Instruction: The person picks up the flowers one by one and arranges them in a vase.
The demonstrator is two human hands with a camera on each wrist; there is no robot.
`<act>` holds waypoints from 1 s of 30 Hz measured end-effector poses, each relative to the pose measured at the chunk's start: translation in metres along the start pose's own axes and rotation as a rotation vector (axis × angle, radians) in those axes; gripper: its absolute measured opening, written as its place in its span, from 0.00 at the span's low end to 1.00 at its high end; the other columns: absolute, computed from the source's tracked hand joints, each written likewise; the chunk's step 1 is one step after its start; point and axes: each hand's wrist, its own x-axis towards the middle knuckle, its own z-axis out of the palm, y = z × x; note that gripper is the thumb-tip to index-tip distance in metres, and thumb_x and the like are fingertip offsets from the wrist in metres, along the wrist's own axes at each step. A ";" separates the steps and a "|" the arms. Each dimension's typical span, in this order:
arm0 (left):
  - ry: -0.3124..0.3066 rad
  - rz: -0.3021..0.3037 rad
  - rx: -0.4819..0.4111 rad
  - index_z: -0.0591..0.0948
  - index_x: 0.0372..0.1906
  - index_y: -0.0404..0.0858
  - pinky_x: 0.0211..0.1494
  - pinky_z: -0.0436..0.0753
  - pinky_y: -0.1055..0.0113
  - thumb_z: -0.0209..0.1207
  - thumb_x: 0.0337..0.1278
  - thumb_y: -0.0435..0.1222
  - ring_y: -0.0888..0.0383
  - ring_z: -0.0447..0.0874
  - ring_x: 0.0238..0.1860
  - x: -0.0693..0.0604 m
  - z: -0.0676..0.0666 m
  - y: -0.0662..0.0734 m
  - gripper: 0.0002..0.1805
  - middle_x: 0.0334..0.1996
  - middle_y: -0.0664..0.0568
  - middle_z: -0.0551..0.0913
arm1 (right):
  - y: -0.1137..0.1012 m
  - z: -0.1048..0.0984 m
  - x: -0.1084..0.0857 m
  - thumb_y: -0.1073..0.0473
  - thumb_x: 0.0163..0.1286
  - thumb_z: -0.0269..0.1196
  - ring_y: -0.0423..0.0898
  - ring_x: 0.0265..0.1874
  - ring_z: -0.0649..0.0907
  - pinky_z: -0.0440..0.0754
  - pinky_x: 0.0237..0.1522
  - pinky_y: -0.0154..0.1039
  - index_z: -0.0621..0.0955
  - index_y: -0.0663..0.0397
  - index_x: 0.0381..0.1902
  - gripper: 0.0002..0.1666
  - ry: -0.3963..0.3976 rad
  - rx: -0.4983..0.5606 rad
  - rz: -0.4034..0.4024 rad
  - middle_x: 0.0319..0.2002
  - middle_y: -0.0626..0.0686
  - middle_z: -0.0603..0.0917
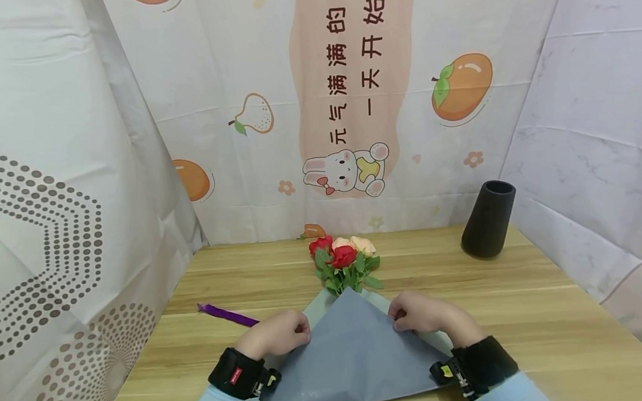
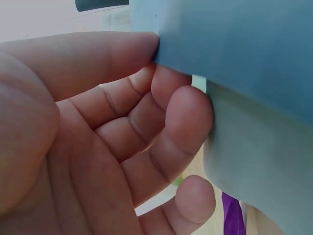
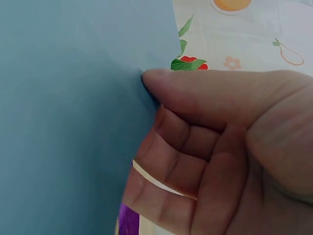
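Note:
Blue-grey wrapping paper [image 1: 358,357] lies folded to a peak over pale green paper [image 1: 321,306], in front of red and cream flowers [image 1: 344,256] with green leaves. The left hand [image 1: 278,335] pinches the paper's left slanted edge; in the left wrist view its thumb presses the blue paper [image 2: 234,44] against curled fingers [image 2: 188,117]. On the opposite slanted edge, the right hand [image 1: 424,314] pinches the blue paper [image 3: 73,98] between thumb and fingers [image 3: 166,156]. The flower stems are hidden beneath the paper.
A purple ribbon [image 1: 229,315] lies left of the paper, running under the left hand. At the back right of the wooden table [image 1: 526,310] stands a black vase [image 1: 489,219]. Patterned cloths [image 1: 256,45] hang behind and at both sides.

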 end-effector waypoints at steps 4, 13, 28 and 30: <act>0.010 0.007 0.002 0.83 0.30 0.42 0.25 0.69 0.69 0.61 0.68 0.32 0.64 0.70 0.21 0.000 -0.001 -0.001 0.08 0.21 0.59 0.75 | 0.000 -0.002 -0.001 0.70 0.67 0.66 0.41 0.20 0.76 0.75 0.21 0.37 0.83 0.52 0.30 0.09 -0.002 0.020 -0.021 0.23 0.44 0.76; 0.033 0.032 0.001 0.82 0.32 0.43 0.26 0.70 0.69 0.61 0.68 0.33 0.65 0.70 0.23 -0.002 -0.003 -0.003 0.07 0.23 0.61 0.76 | -0.002 -0.006 -0.002 0.69 0.69 0.64 0.40 0.21 0.76 0.76 0.22 0.37 0.82 0.50 0.30 0.09 -0.005 0.050 -0.023 0.23 0.42 0.75; 0.031 0.053 -0.018 0.82 0.34 0.44 0.28 0.72 0.69 0.61 0.68 0.32 0.66 0.71 0.25 -0.004 -0.009 -0.002 0.06 0.26 0.61 0.77 | -0.007 -0.012 -0.006 0.68 0.71 0.64 0.41 0.22 0.75 0.73 0.23 0.37 0.82 0.51 0.30 0.09 -0.014 0.065 -0.014 0.23 0.43 0.74; 0.026 0.052 -0.026 0.82 0.34 0.44 0.28 0.72 0.69 0.61 0.68 0.32 0.65 0.72 0.25 -0.004 -0.010 -0.002 0.05 0.27 0.60 0.78 | -0.006 -0.012 -0.007 0.68 0.71 0.64 0.41 0.22 0.75 0.74 0.23 0.36 0.82 0.50 0.30 0.09 -0.015 0.057 -0.017 0.23 0.43 0.74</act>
